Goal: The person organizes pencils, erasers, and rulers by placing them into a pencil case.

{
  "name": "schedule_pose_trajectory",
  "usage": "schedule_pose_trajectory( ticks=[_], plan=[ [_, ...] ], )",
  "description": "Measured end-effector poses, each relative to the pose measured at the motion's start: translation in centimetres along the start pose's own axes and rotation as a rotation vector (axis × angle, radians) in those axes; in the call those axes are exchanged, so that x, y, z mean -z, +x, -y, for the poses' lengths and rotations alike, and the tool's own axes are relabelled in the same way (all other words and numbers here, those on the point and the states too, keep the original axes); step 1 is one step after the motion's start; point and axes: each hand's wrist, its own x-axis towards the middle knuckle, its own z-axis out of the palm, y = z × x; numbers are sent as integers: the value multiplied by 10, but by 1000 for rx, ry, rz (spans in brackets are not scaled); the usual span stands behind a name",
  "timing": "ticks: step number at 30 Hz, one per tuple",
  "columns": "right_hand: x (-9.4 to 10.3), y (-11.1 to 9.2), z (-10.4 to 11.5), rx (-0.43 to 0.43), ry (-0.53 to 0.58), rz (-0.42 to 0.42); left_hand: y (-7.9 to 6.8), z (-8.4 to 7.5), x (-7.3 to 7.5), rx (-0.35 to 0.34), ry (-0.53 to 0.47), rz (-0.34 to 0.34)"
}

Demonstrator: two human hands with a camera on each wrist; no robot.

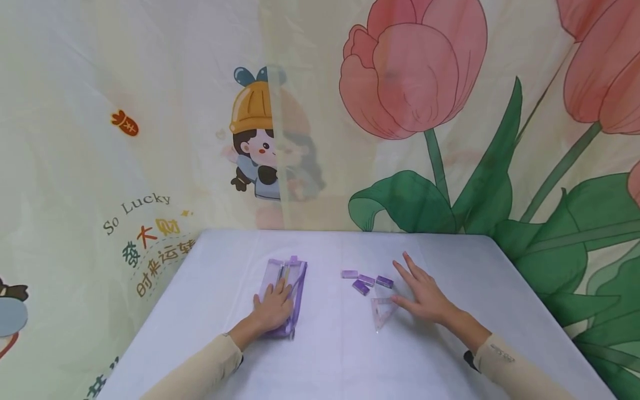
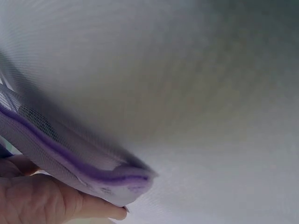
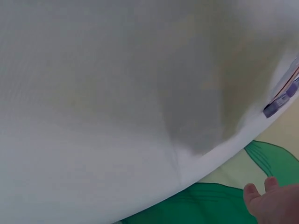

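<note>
A translucent mesh pencil case (image 1: 270,273) with purple edging lies on the table at the left, long slim items showing through it. My left hand (image 1: 273,309) rests on top of the case, fingers lightly spread. In the left wrist view the purple edge (image 2: 105,176) of the case runs just above the fingers. A clear set square (image 1: 381,318) lies right of the middle. My right hand (image 1: 425,297) is over its right side with fingers spread, holding nothing. Several small purple blocks (image 1: 366,280), like boxed erasers, lie just beyond the set square.
A white cloth covers the table (image 1: 340,361). Behind it hangs a curtain (image 1: 310,111) printed with tulips and a cartoon figure. In the right wrist view, purple blocks (image 3: 276,106) show at the right edge.
</note>
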Motion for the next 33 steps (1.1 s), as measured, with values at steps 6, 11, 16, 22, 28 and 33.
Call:
schedule_pose_trajectory(
  ticks=[6, 11, 16, 22, 28, 33],
  plan=[
    [1, 5, -13, -35, -56, 32, 2, 0, 1, 2, 5, 1],
    [1, 11, -19, -37, -128, 52, 1, 1, 2, 4, 1, -1],
    [0, 12, -22, -50, -108, 60, 2, 1, 2, 0, 0, 0],
    [-5, 18, -21, -69, -32, 72, 2, 1, 1, 9, -6, 0],
    [-16, 33, -16, -144, 54, 149, 1, 4, 0, 1, -23, -19],
    [-27, 46, -13, -203, 107, 198, 1, 5, 0, -15, -64, -39]
  ],
)
